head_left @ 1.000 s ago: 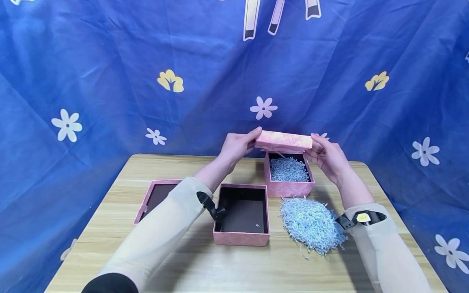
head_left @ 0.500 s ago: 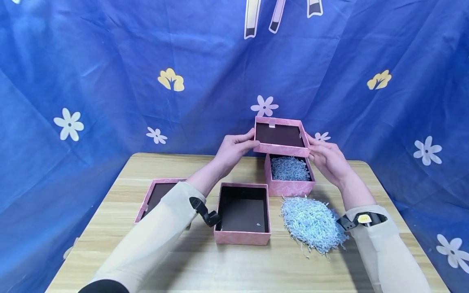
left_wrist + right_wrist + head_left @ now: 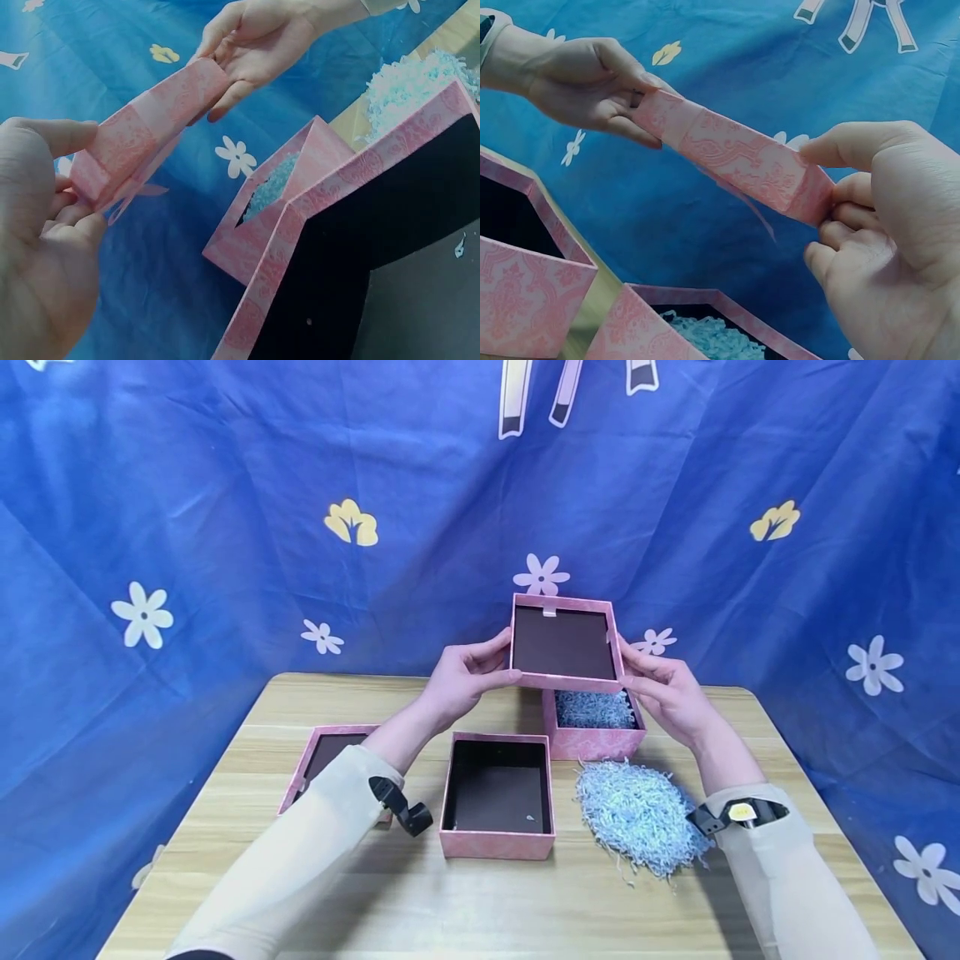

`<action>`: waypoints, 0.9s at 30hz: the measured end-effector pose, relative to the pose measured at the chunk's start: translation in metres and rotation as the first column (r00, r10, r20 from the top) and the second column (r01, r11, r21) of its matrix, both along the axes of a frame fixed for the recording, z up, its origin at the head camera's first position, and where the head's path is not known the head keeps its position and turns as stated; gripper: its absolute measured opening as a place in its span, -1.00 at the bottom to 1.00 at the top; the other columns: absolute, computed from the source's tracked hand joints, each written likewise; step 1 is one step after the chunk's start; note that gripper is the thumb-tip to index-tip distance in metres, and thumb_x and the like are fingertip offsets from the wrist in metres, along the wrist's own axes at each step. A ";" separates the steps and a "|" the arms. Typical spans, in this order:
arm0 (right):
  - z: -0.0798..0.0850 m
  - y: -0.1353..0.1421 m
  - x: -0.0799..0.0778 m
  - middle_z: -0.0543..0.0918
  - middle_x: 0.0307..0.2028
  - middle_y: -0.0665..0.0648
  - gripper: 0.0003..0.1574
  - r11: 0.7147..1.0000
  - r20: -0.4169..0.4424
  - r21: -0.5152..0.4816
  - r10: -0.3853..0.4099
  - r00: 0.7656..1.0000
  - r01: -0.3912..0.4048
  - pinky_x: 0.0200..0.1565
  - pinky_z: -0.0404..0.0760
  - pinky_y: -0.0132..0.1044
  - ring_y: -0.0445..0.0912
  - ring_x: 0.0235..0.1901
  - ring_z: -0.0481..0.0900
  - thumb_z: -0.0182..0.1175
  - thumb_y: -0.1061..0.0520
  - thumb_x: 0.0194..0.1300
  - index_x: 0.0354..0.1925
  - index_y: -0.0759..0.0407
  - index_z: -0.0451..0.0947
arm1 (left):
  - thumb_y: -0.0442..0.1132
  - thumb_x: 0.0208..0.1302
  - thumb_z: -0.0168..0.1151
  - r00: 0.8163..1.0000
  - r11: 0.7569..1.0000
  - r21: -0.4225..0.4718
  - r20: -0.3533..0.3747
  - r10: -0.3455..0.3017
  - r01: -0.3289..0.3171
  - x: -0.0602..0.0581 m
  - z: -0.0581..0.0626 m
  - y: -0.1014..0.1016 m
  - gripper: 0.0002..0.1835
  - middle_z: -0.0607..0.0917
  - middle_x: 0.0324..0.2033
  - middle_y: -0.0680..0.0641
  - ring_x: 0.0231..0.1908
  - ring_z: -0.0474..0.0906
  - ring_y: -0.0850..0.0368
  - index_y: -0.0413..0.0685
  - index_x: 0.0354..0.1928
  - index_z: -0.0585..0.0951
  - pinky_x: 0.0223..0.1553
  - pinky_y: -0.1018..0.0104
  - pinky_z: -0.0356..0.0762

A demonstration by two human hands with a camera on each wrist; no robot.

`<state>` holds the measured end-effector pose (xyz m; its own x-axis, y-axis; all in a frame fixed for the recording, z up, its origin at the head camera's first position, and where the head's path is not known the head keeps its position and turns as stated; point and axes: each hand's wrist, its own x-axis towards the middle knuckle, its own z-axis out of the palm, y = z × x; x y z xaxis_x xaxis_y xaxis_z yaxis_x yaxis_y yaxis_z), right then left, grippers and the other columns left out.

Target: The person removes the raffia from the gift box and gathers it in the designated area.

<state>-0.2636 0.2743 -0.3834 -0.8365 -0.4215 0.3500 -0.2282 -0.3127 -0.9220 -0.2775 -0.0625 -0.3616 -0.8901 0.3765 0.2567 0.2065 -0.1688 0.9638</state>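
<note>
Both hands hold a pink patterned box lid point(image 3: 564, 643) up in the air, tilted so its dark inside faces the head camera. My left hand point(image 3: 463, 679) pinches its left side, thumb on the near rim. My right hand point(image 3: 666, 693) pinches the right side in the same way. A pink ribbon point(image 3: 139, 193) hangs from the lid's outer face in the left wrist view. Behind and below the lid stands a pink box point(image 3: 597, 744) holding blue shredded paper point(image 3: 592, 710); the lid overlaps its back part in the head view.
A second pink box point(image 3: 497, 845), dark inside with a small scrap on its floor, stands front left of the filled one. Another lid point(image 3: 330, 753) lies inside-up at left, partly behind the left sleeve. Loose blue paper shreds point(image 3: 641, 818) are heaped at right. A blue curtain point(image 3: 450, 485) hangs behind the table.
The lid has been tipped from showing its pink side to showing its dark inside, and has shifted slightly left. My left hand has moved left and a little down with it.
</note>
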 end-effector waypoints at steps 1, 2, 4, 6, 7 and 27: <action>-0.001 0.000 0.000 0.00 0.60 0.44 -0.27 1.000 -0.008 0.013 0.006 1.000 -0.006 0.47 0.30 -0.29 0.14 0.58 0.13 0.03 0.52 0.53 0.52 0.59 -0.01 | -0.59 0.31 0.39 1.000 1.000 -0.005 -0.002 -0.004 0.004 0.000 -0.001 -0.002 -0.30 0.42 0.48 -0.22 0.44 0.39 -0.08 -0.33 0.48 0.41 0.39 0.04 0.37; -0.001 0.000 0.000 0.00 0.60 0.44 -0.26 1.000 -0.017 0.025 0.014 1.000 -0.014 0.46 0.31 -0.29 0.15 0.58 0.14 0.03 0.52 0.52 0.52 0.59 -0.01 | -0.60 0.31 0.38 1.000 1.000 -0.007 -0.005 -0.011 0.011 0.000 -0.002 -0.003 -0.30 0.41 0.48 -0.22 0.44 0.39 -0.09 -0.33 0.48 0.40 0.38 0.04 0.37; -0.003 0.000 0.000 0.00 0.59 0.44 -0.25 0.999 -0.031 0.040 0.031 0.999 -0.030 0.45 0.33 -0.28 0.13 0.56 0.19 0.04 0.53 0.52 0.53 0.58 -0.01 | -0.62 0.31 0.37 1.000 1.000 -0.019 -0.016 -0.022 0.022 0.001 -0.003 -0.006 -0.30 0.41 0.48 -0.23 0.44 0.39 -0.09 -0.34 0.48 0.40 0.36 0.07 0.40; -0.005 0.000 0.000 0.01 0.59 0.44 -0.24 0.998 -0.045 0.046 0.044 0.998 -0.042 0.44 0.35 -0.26 0.12 0.54 0.23 0.03 0.55 0.52 0.54 0.57 -0.02 | -0.62 0.31 0.36 0.999 0.999 -0.033 -0.031 -0.032 0.031 0.002 -0.004 -0.008 -0.30 0.40 0.48 -0.24 0.44 0.38 -0.10 -0.35 0.48 0.39 0.33 0.12 0.44; -0.005 0.000 0.000 0.00 0.58 0.44 -0.24 0.998 -0.051 0.046 0.051 0.997 -0.048 0.44 0.35 -0.26 0.11 0.54 0.24 0.02 0.55 0.52 0.54 0.57 -0.03 | -0.63 0.31 0.35 0.999 0.999 -0.037 -0.036 -0.038 0.037 0.002 -0.004 -0.009 -0.29 0.39 0.48 -0.25 0.45 0.38 -0.11 -0.36 0.48 0.38 0.32 0.14 0.46; -0.006 -0.015 -0.005 0.04 0.59 0.43 -0.19 0.989 -0.047 0.143 0.052 0.998 -0.045 0.39 0.41 -0.27 0.22 0.58 0.07 0.05 0.56 0.50 0.57 0.52 -0.01 | -0.63 0.27 0.40 0.999 0.998 -0.065 0.037 -0.012 0.015 0.003 -0.007 -0.025 -0.20 0.37 0.51 -0.21 0.46 0.35 -0.07 -0.30 0.53 0.34 0.40 0.02 0.34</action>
